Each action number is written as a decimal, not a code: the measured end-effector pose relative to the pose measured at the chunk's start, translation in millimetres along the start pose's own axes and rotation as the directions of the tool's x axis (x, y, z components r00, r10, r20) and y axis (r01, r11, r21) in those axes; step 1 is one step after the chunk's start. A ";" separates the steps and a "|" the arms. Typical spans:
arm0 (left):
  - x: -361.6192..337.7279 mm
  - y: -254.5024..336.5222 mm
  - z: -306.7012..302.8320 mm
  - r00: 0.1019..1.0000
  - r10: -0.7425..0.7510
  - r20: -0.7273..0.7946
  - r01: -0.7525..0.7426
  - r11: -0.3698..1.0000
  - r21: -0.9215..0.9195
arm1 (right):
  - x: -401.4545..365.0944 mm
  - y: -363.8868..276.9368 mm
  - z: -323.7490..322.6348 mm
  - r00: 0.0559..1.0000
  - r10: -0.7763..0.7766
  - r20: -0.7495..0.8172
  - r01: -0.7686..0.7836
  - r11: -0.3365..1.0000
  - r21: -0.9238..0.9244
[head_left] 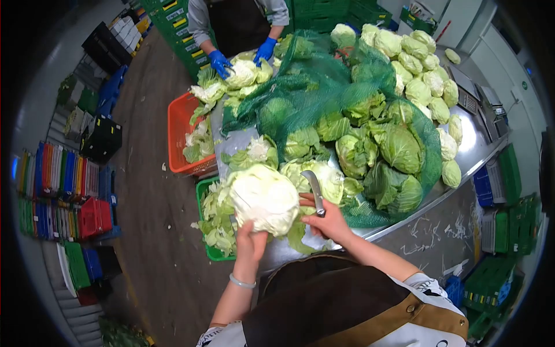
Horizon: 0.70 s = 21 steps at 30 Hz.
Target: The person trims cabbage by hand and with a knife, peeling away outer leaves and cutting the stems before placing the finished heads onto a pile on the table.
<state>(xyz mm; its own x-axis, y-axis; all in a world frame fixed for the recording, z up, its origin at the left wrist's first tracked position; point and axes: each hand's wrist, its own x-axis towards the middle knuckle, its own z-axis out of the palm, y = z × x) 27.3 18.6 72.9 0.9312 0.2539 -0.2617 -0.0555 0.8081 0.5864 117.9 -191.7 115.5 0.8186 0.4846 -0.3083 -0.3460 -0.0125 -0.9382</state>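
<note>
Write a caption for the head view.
Left hand holds a pale cabbage, right hand a curved knife, near netted cabbages.

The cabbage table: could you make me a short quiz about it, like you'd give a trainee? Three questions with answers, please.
1. What is in the right hand?
a) a brush
b) a curved knife
c) a spoon

2. True or false: the left hand is empty.

3. Fill in the blank: the mesh net around the heap of cabbages is ____ in colour.

Key:
1. b
2. False; it supports a large pale cabbage.
3. green
</note>
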 end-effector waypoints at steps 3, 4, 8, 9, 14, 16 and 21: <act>-2.8 4.8 28.3 0.994 0.061 0.093 -0.074 0.987 0.139 | 8.0 16.5 -4.7 0.986 0.089 0.142 -0.132 0.933 0.334; -1.4 8.7 31.2 0.988 0.057 0.145 -0.086 0.976 0.200 | 7.3 20.9 -9.8 0.983 0.091 0.158 -0.151 0.892 0.426; -0.6 31.7 69.2 0.995 0.051 0.089 -0.087 0.879 0.469 | -3.2 43.9 -35.6 0.961 0.151 0.232 -0.263 0.763 0.591; 1.8 37.0 82.4 0.994 0.071 0.087 -0.108 0.807 0.580 | -5.7 46.2 -40.5 0.957 0.153 0.245 -0.267 0.791 0.550; 35.0 37.2 83.6 0.982 0.103 -0.157 -0.005 0.849 0.528 | -17.5 57.1 -58.7 0.936 0.164 0.310 -0.301 0.830 0.470; 52.3 31.1 61.8 0.976 0.108 -0.188 -0.001 0.868 0.496 | -21.7 58.9 -64.3 0.939 0.169 0.300 -0.305 0.810 0.500; 40.0 38.4 56.8 0.990 0.082 -0.118 -0.018 0.885 0.466 | -24.5 1.6 -80.7 0.990 0.005 0.142 -0.012 0.999 0.050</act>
<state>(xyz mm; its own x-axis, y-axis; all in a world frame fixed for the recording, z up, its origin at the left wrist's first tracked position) 82.9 29.6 128.6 0.8746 0.3799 -0.3011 0.1023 0.4626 0.8807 134.3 -274.1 108.9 0.7434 0.6041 -0.2871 -0.3784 0.0258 -0.9253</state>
